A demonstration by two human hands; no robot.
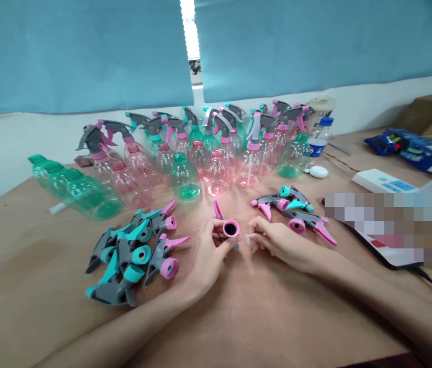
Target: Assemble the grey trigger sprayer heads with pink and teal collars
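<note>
My left hand (pixel 210 260) holds a grey spray trigger head with a pink collar (pixel 230 229), its dark opening facing up and its pink trigger pointing away. My right hand (pixel 277 246) is just to the right, with its fingers bunched and empty. Its fingertips nearly reach the held head. Grey trigger heads with teal collars (pixel 127 255) lie heaped beside my left wrist. Grey trigger heads with pink collars (pixel 288 214) lie just beyond my right hand. Clear pink plastic bottles (pixel 218 175) and a green one (pixel 185 179) stand uncapped ahead of my hands.
Behind them stands a dense row of capped spray bottles (pixel 252 156). A green bottle (pixel 80 193) lies on the wooden table (pixel 246 322). To the right are a blue-and-white cup (pixel 317 147), a blue package (pixel 411 151), a white box (pixel 384 181), and a pixelated tablet (pixel 382 235).
</note>
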